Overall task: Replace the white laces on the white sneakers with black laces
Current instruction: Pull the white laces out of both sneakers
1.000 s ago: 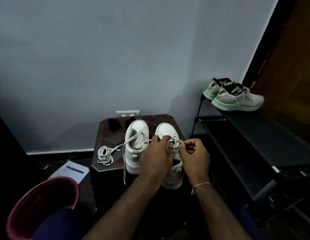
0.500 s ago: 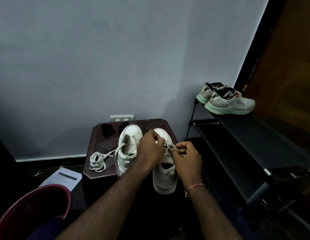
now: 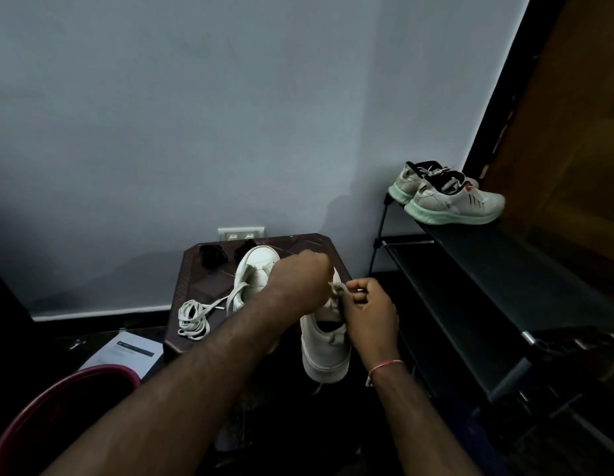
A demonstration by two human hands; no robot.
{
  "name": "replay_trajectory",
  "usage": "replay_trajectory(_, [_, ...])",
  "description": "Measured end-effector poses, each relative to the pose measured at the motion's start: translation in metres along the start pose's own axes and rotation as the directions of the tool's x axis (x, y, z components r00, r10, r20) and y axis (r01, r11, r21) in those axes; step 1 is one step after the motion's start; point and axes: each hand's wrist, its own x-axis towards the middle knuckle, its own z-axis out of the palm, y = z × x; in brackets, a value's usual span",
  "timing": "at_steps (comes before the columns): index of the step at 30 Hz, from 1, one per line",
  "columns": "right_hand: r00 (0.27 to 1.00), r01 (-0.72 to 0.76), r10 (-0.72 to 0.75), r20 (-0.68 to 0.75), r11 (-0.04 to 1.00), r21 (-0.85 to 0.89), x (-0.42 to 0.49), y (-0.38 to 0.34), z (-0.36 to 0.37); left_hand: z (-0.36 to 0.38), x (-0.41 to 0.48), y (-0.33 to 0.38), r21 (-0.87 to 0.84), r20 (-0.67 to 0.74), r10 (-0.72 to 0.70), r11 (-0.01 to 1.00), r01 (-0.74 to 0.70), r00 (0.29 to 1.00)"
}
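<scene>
Unlacing was in hand: the right hand (image 3: 371,317) pinched the white lace (image 3: 336,287) of the sneaker (image 3: 324,350) at the worktop's (image 3: 202,283) front edge; the left hand (image 3: 298,283) covered its eyelets (grip hidden, cannot tell). Next, probably: draw it free, then thread the black laces (image 3: 213,256).

Bare left hand (image 3: 300,281) and right hand (image 3: 369,316), thin reddish thread bracelet (image 3: 384,367) on right wrist.

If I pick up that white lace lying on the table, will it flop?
Probably floppy: the lace lies in loose loops on the table. Likely very light, since it looks thin and flat. It may tangle, because its loops overlap.
</scene>
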Motion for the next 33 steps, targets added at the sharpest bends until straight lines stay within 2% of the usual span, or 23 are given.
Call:
replay_trajectory(1, [1.0,-0.004,0.004,-0.006,1.0,0.011,0.0,0.0,0.0,0.001,0.001,-0.004,-0.19,0.015,-0.02,0.982,0.022,1.0])
replay_trajectory(3, [1.0,-0.004,0.005,-0.017,1.0,0.017,0.0,0.0,-0.001,0.001,-0.001,-0.013,-0.652,0.106,-0.083,0.747,0.132,0.991])
replay_trajectory(4, [1.0,0.002,-0.001,-0.02,1.0,0.009,0.0,0.0,0.0,0.001,-0.004,-0.018,-0.742,0.129,-0.108,0.649,0.168,0.986])
replay_trajectory(5, [1.0,0.012,-0.012,-0.019,1.0,-0.012,-0.001,0.0,0.0,0.002,-0.004,-0.022,-0.732,0.137,-0.11,0.659,0.175,0.984])
replay_trajectory(6, [1.0,0.026,-0.027,-0.015,0.999,-0.037,-0.002,-0.001,0.001,0.003,-0.004,-0.024,-0.61,0.151,-0.093,0.775,0.166,0.984])
replay_trajectory(7, [0.999,0.037,-0.037,-0.012,0.998,-0.055,-0.002,-0.001,0.002,0.005,-0.002,-0.024,-0.41,0.154,-0.076,0.902,0.134,0.985])
replay_trajectory(9, [0.999,0.046,-0.047,-0.004,0.997,-0.061,-0.003,0.0,0.004,0.006,0.002,-0.017,-0.081,0.117,-0.034,0.996,0.044,0.993])
replay_trajectory(11, [0.999,0.047,-0.047,-0.006,0.998,-0.041,-0.004,0.001,0.003,0.006,0.007,-0.01,-0.085,0.06,0.005,0.996,0.0,0.998])
replay_trajectory(12, [0.999,0.044,-0.044,-0.009,0.998,-0.036,-0.003,0.001,0.002,0.006,0.007,-0.01,-0.197,0.049,0.036,0.98,-0.026,0.998])
replay_trajectory(13, [0.999,0.038,-0.038,-0.011,0.999,-0.039,-0.003,0.001,0.0,0.006,0.004,-0.011,-0.392,0.044,0.053,0.919,-0.031,0.998])
replay_trajectory(15, [0.999,0.028,-0.029,-0.021,0.998,-0.051,-0.002,0.001,-0.001,-0.006,-0.008,-0.013,-0.829,0.023,0.043,0.559,-0.005,0.999])
replay_trajectory(17, [0.999,0.023,-0.025,-0.029,0.998,-0.052,-0.002,0.001,-0.001,-0.014,-0.013,-0.021,-0.981,-0.011,-0.068,0.192,0.002,0.998])
replay_trajectory(19, [0.999,0.031,-0.034,-0.028,0.996,-0.08,-0.003,0.0,0.002,-0.014,-0.014,-0.03,-0.998,0.058,-0.12,0.03,0.062,0.991])
replay_trajectory(20, [0.999,0.037,-0.04,-0.03,0.995,-0.09,-0.003,-0.001,0.002,-0.015,-0.015,-0.03,-0.991,0.126,-0.109,0.029,0.129,0.986])
replay_trajectory(21, [0.998,0.043,-0.046,-0.032,0.994,-0.096,-0.003,-0.002,0.003,-0.014,-0.015,-0.029,-0.971,0.182,-0.105,0.141,0.195,0.978])
replay_trajectory(22, [0.998,0.049,-0.052,-0.034,0.994,-0.101,-0.003,-0.002,0.003,-0.012,-0.014,-0.028,-0.897,0.205,-0.111,0.377,0.232,0.972])
replay_trajectory(24, [0.998,0.048,-0.052,-0.032,0.993,-0.107,-0.002,-0.003,0.003,-0.009,-0.01,-0.022,-0.501,0.159,-0.115,0.846,0.18,0.981])
replay_trajectory(25, [0.998,0.046,-0.049,-0.03,0.993,-0.107,-0.002,-0.003,0.003,-0.007,-0.008,-0.018,-0.276,0.105,-0.086,0.955,0.112,0.991])
replay_trajectory(26, [0.998,0.046,-0.049,-0.03,0.993,-0.106,-0.002,-0.003,0.003,-0.006,-0.006,-0.014,-0.125,0.066,-0.06,0.99,0.068,0.996])
replay_trajectory(28, [0.998,0.047,-0.051,-0.028,0.993,-0.104,-0.003,-0.003,0.002,-0.006,-0.004,-0.008,-0.067,-0.037,-0.026,0.997,0.024,0.999])
replay_trajectory(30, [0.998,0.051,-0.054,-0.027,0.993,-0.111,-0.003,-0.002,0.001,-0.007,-0.001,-0.008,-0.337,-0.086,-0.032,0.941,0.001,0.996])
replay_trajectory(31, [0.998,0.052,-0.056,-0.03,0.992,-0.112,-0.003,-0.003,0.001,-0.01,-0.002,-0.007,-0.567,-0.078,-0.033,0.823,-0.017,0.996])
replay_trajectory(33, [0.998,0.049,-0.053,-0.039,0.993,-0.106,-0.003,-0.003,0.001,-0.018,-0.005,-0.01,-0.918,-0.035,-0.042,0.397,-0.016,0.998])
